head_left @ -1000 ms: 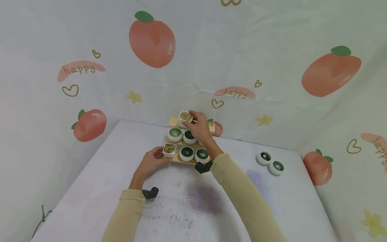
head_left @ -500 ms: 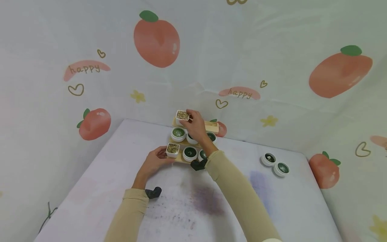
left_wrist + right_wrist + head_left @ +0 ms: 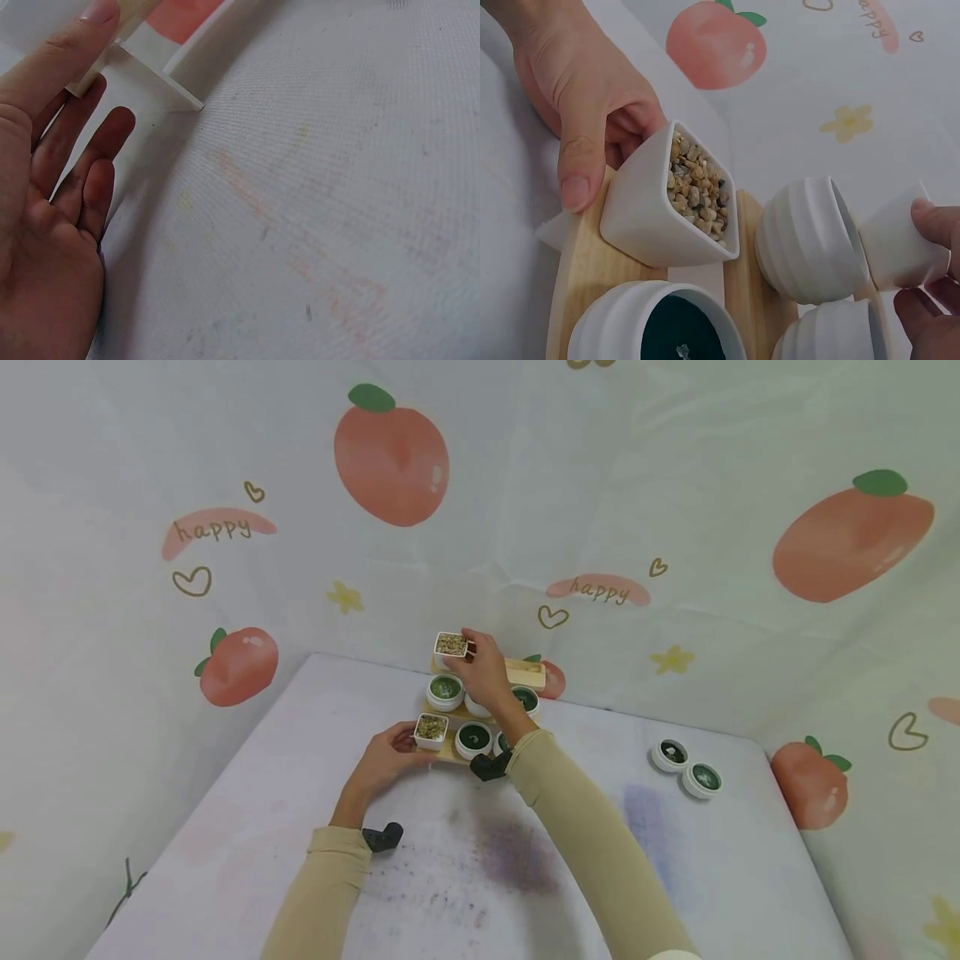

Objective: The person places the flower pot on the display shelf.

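Observation:
In the head view a tiered wooden stand (image 3: pixel 531 673) holds several small pots. My right hand (image 3: pixel 483 672) pinches a square white pot (image 3: pixel 441 662) of gravel at the left end of the top tier. That pot (image 3: pixel 900 251) also shows in the right wrist view, between thumb and fingers. My left hand (image 3: pixel 384 762) grips the left end of the bottom tier, thumb along the wood (image 3: pixel 585 247). Beside its fingers stands another square gravel pot (image 3: pixel 634 217). Ribbed round pots with dark green tops, such as this round pot (image 3: pixel 474 740), fill spots beside it; my right forearm hides part of the stand.
Two round white pots (image 3: pixel 701 781) stand together on the right side of the white table (image 3: pixel 450 893). A fruit-printed cloth (image 3: pixel 480 527) rises behind the stand. A dark strap piece (image 3: pixel 491 766) on my right wrist hangs over the bottom tier.
My right hand has carried the square pot left along the top tier to its left end. My left hand has stayed at the bottom tier. The head view has shifted slightly.

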`<control>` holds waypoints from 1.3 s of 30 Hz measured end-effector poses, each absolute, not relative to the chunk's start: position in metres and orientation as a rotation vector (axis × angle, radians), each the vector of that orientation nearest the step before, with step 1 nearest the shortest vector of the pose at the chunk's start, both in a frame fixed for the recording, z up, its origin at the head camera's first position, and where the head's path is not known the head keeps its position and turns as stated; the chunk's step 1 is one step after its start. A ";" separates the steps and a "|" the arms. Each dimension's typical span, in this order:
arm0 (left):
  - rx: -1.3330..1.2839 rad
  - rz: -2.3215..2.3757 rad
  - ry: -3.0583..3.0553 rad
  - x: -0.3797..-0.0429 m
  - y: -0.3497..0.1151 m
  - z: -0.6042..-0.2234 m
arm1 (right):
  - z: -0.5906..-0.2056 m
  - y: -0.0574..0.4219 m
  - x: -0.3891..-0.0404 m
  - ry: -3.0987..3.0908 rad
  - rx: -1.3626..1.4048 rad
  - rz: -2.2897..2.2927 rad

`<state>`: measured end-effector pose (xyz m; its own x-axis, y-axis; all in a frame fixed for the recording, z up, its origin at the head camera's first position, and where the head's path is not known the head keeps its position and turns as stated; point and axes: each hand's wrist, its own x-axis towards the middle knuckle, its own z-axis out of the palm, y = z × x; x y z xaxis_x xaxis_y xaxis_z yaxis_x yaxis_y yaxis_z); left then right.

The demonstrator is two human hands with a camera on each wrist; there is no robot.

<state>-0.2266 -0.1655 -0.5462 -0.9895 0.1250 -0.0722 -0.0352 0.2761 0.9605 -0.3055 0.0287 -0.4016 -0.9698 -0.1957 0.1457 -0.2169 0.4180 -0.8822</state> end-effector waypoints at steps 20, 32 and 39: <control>0.035 1.782 2.385 -0.228 -0.165 -0.547 | -0.391 0.066 -0.294 -2.599 0.333 1.808; 0.032 1.789 2.394 -0.229 -0.167 -0.551 | -0.390 0.105 -0.283 -2.601 0.378 1.717; 0.048 1.793 2.395 -0.230 -0.166 -0.550 | -0.393 0.128 -0.275 -2.579 0.365 1.656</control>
<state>-0.2297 -0.1660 -0.5504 -0.9884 0.1148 -0.0998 -0.0634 0.2853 0.9563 -0.2751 0.1281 -0.3935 -0.9705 -0.1681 0.1731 -0.2273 0.3965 -0.8894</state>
